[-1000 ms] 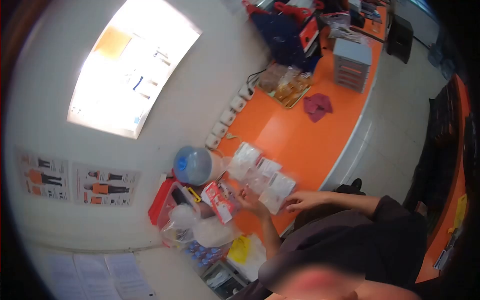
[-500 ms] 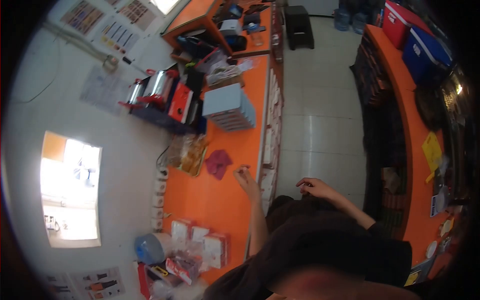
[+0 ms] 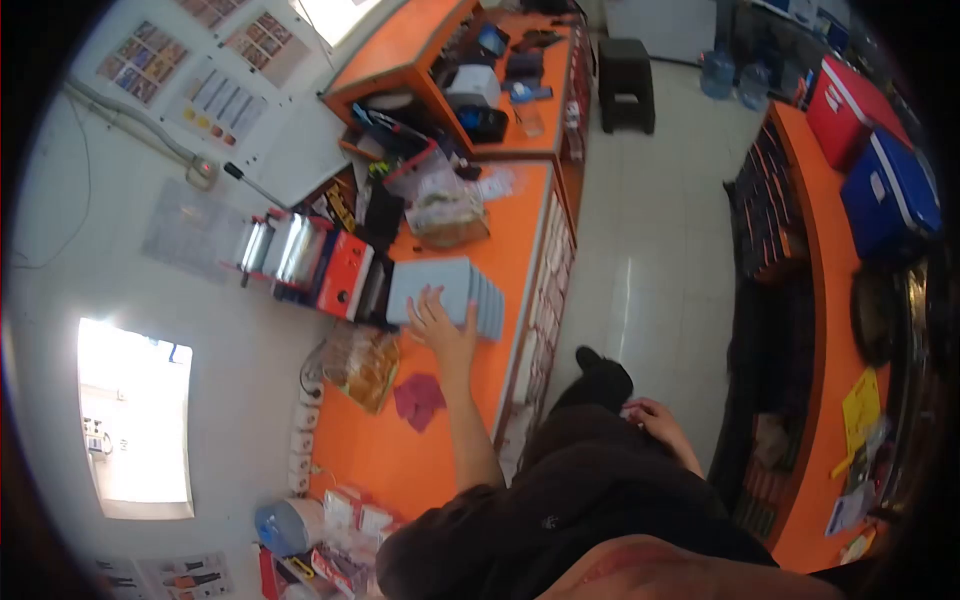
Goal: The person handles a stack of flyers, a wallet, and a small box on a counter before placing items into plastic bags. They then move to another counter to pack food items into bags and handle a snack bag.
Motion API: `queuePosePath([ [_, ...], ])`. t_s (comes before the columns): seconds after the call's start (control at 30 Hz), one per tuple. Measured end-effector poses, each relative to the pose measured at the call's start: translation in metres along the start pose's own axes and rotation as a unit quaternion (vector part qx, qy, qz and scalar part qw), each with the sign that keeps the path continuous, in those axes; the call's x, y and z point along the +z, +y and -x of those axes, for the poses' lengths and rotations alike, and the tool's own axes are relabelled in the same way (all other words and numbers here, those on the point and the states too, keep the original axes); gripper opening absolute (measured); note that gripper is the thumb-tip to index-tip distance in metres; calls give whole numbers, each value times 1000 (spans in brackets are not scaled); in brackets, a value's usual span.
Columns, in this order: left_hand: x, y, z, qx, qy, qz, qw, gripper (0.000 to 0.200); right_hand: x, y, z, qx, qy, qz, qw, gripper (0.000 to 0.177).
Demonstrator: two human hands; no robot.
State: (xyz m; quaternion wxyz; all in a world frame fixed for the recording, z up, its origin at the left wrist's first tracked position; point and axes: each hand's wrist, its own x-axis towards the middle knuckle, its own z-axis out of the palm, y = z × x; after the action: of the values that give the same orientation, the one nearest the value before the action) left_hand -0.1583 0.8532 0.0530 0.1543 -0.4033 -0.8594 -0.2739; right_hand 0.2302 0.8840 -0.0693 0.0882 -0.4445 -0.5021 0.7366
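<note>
My left hand (image 3: 443, 327) is over the pale blue-grey stack of flat boxes or trays (image 3: 455, 277) on the orange counter (image 3: 350, 450). Its fingers are spread across the top and seem to touch it. A crumpled magenta cloth (image 3: 418, 402) lies just below my left forearm. Beside the cloth, against the wall, sits a clear plastic bag with amber contents (image 3: 362, 368). My right hand (image 3: 657, 418) hangs low beside my leg, away from the counter. Its fingers are loosely bent and partly apart, and I make out nothing held in them.
A red and silver roller machine (image 3: 318, 262) stands behind the stack. Plastic packets (image 3: 445, 215) lie farther along. Across the tiled aisle (image 3: 660, 290) runs another orange counter with a red cooler (image 3: 850, 110) and a blue cooler (image 3: 890, 195). A dark stool (image 3: 625, 85) stands ahead.
My left hand has moved forward from beside the magenta cloth onto the stack, and its fingers have spread. My right hand has dropped closer to my leg. The view has shifted forward.
</note>
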Motion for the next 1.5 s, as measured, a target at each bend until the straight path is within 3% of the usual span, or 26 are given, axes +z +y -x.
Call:
queuePosePath([
  [0.03,9,-3,-15,-6,-43,-11,999,57,-5,-16,-19,20,8,10,1000,21],
  [0.07,24,-2,-41,7,-19,-7,1000,57,-19,-34,-53,-8,10,10,1000,21],
  [0.13,46,2,-63,-45,-134,-10,990,59,-43,-62,-83,28,19,38,999,26],
  [0.17,56,0,-72,-55,-142,-1,988,59,-52,-76,-93,40,23,47,998,26],
  [0.23,75,1,-84,-103,-299,-36,948,59,-68,-145,-108,-44,108,73,991,26],
  [0.33,78,9,-108,-148,-377,-114,907,57,-113,-178,-158,-68,114,122,984,26],
  [0.43,98,-25,-96,-149,-325,-122,926,54,-156,-168,-224,-4,137,83,987,24],
  [0.57,77,-41,-91,-134,-274,-126,944,53,-127,-235,-305,37,115,100,988,24],
  [0.67,55,-44,-90,-176,-259,-156,937,49,-79,-281,-404,15,-62,222,973,24],
  [0.7,50,-40,-93,-195,-216,-132,947,46,-58,-295,-442,-10,-107,262,959,25],
  [0.77,42,-28,-92,-234,-166,-125,950,43,-7,-309,-529,-205,-143,329,911,32],
  [0.83,53,-13,-106,-233,-67,-115,963,39,71,-372,-567,-455,-91,306,831,43],
  [0.9,79,5,-126,-278,-11,-124,952,35,140,-436,-590,-594,-55,317,737,53],
  [0.93,91,15,-131,-299,27,-126,945,30,163,-455,-591,-596,-80,310,736,53],
  [1.0,139,23,-150,-345,74,-103,930,23,209,-497,-605,-618,-110,474,617,51],
  [1.03,167,24,-169,-384,106,13,917,25,228,-502,-625,-621,-128,464,618,51],
  [1.1,232,11,-185,-315,157,103,930,27,255,-474,-656,-611,-111,589,517,35],
  [1.13,255,13,-211,-413,123,82,899,27,263,-458,-662,-603,-132,582,529,35],
  [1.17,276,6,-234,-405,114,59,905,28,276,-457,-675,-524,-224,612,549,26],
  [1.2,284,8,-266,-459,91,28,884,31,288,-462,-685,-441,-307,636,554,20],
  [1.27,297,6,-306,-519,75,2,852,36,298,-453,-689,-495,-312,592,554,17],
  [1.3,308,-2,-316,-577,41,-76,812,41,297,-449,-687,-541,-312,547,557,16],
  [1.33,317,-6,-317,-631,1,-151,761,46,291,-464,-666,-531,-313,512,598,12],
  [1.37,325,-9,-312,-639,2,-148,755,46,284,-481,-650,-530,-322,516,592,12],
  [1.43,332,-17,-297,-612,-5,-197,766,51,269,-514,-624,-518,-319,458,648,14],
  [1.5,319,-20,-283,-617,-19,-182,765,50,252,-547,-603,-509,-350,411,670,15],
])
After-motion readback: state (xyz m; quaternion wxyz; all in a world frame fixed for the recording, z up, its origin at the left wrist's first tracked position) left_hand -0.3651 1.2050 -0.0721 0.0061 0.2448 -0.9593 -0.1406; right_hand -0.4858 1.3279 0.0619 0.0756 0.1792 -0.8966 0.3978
